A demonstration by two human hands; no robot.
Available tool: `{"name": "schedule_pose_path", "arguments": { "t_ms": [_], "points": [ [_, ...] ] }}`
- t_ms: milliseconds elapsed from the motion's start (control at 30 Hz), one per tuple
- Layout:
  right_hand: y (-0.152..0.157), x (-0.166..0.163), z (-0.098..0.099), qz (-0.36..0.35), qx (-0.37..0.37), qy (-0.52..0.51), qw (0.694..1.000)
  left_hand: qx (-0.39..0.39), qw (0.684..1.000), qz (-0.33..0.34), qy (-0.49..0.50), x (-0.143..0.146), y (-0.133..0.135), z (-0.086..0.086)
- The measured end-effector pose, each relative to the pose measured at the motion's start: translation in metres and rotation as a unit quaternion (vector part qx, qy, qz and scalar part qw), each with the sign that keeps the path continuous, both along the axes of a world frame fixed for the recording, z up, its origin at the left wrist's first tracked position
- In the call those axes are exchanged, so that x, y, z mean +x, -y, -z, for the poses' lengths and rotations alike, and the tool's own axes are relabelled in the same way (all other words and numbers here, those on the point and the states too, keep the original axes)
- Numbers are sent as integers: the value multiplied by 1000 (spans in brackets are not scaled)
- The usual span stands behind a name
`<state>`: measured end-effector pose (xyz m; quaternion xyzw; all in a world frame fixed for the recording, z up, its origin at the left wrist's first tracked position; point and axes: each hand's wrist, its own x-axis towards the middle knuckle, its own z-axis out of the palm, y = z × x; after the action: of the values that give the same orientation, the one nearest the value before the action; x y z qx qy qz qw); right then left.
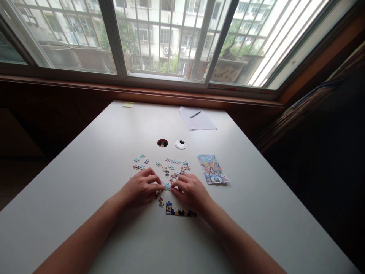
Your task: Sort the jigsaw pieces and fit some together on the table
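Note:
Light blue jigsaw pieces [166,185] lie between the fingertips of both hands at the middle of the table. My left hand [142,186] has its fingers closed against their left side. From the right, my right hand [190,188] pinches at the same pieces, its thumb partly hidden. Below the hands sits a joined strip of dark puzzle pieces [180,212], its right end near my right wrist. Loose jigsaw pieces [171,166] are scattered beyond the hands, and a few dark ones [161,201] rest beside my left hand.
A colourful picture sheet [212,169] lies to the right of the hands. Farther back are a round cable hole [162,143] and its white cover [180,144]. Paper [196,121] with a pen [195,114] lies near the table's far edge, below a barred window [165,38].

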<state>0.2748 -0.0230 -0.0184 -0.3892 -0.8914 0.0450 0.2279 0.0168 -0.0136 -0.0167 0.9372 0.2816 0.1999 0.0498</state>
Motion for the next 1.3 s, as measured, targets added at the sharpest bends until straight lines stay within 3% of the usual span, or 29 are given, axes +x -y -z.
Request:
{"name": "schedule_pose_path", "arguments": {
  "t_ms": [533, 1300],
  "points": [
    [1, 3, -2, -27, 33, 24, 999, 7, 1000, 3, -8, 4, 3, -6],
    [-3, 7, -1, -46, -11, -5, 999, -2, 999, 2, -43, 3, 2, -7]
  ]
}}
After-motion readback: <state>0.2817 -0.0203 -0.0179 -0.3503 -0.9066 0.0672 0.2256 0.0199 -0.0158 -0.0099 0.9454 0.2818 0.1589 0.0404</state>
